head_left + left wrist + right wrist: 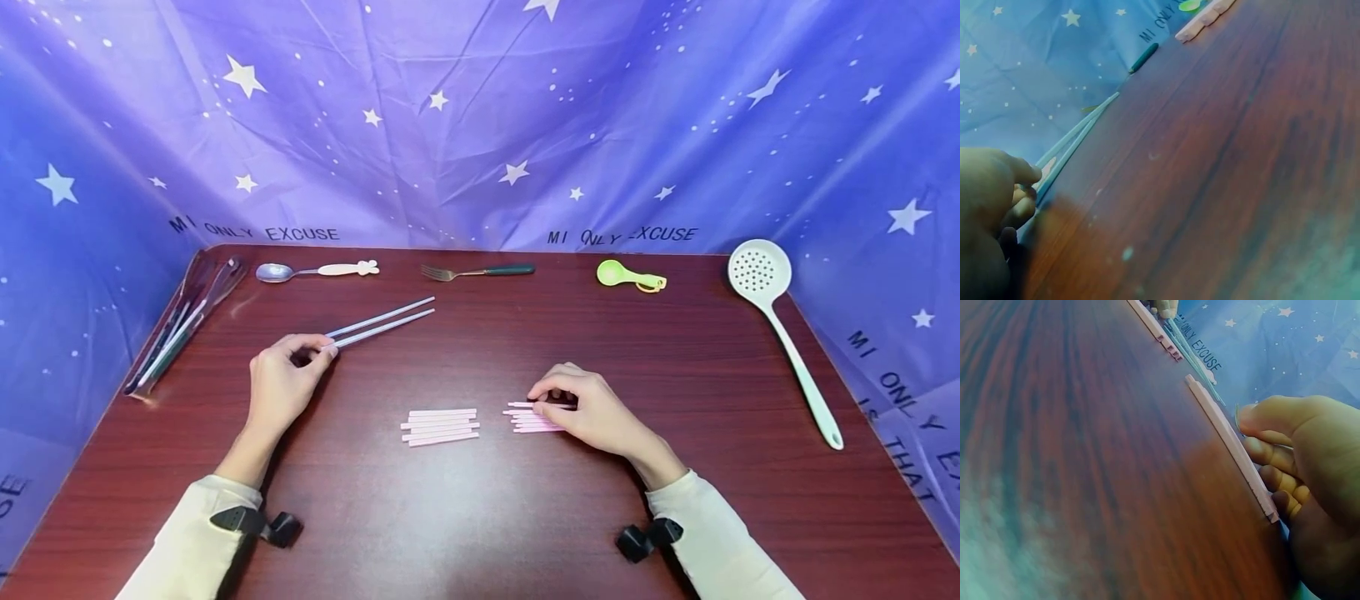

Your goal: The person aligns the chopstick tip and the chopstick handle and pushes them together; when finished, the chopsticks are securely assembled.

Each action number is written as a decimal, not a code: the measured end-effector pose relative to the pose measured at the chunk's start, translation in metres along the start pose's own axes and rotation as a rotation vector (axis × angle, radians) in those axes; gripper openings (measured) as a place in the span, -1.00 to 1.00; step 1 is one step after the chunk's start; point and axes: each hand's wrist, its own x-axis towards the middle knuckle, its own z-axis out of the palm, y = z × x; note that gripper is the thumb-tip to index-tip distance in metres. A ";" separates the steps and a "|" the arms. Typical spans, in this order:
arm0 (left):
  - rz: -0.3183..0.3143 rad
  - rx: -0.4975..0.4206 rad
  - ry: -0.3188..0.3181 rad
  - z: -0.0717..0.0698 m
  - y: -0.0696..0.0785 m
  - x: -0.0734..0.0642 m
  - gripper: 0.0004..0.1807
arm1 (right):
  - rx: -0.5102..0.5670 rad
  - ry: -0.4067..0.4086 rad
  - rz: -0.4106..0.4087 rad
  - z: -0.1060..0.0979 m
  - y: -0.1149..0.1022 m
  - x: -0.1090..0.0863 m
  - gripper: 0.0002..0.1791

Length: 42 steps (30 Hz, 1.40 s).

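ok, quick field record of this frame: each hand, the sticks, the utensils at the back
left hand: pinches the near ends of the grey chopsticks
right hand: fingers curled on the right pile of pink sticks
left pile of pink sticks: untouched, between the hands
back row: spoon, fork, green scoop, white skimmer
table: dark red wood

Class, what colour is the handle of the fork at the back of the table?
Dark green; the fork handle shows best in the head view.
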 end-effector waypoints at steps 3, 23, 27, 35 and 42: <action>0.025 0.022 0.012 -0.001 -0.002 0.001 -0.94 | -0.009 -0.014 -0.015 0.001 -0.001 0.001 -0.79; 0.023 0.124 -0.011 0.005 0.001 0.006 -0.93 | -0.021 -0.032 -0.046 -0.001 -0.001 0.000 -0.78; 0.015 0.134 -0.007 0.008 0.000 0.009 -0.91 | -0.025 -0.037 -0.046 -0.001 0.000 0.000 -0.78; 0.015 0.134 0.000 0.008 0.000 0.009 -0.87 | -0.033 -0.027 -0.037 0.000 0.001 0.000 -0.81; 0.046 0.072 0.035 0.011 0.012 0.003 -0.82 | -0.016 -0.040 0.007 -0.001 -0.001 0.000 -0.81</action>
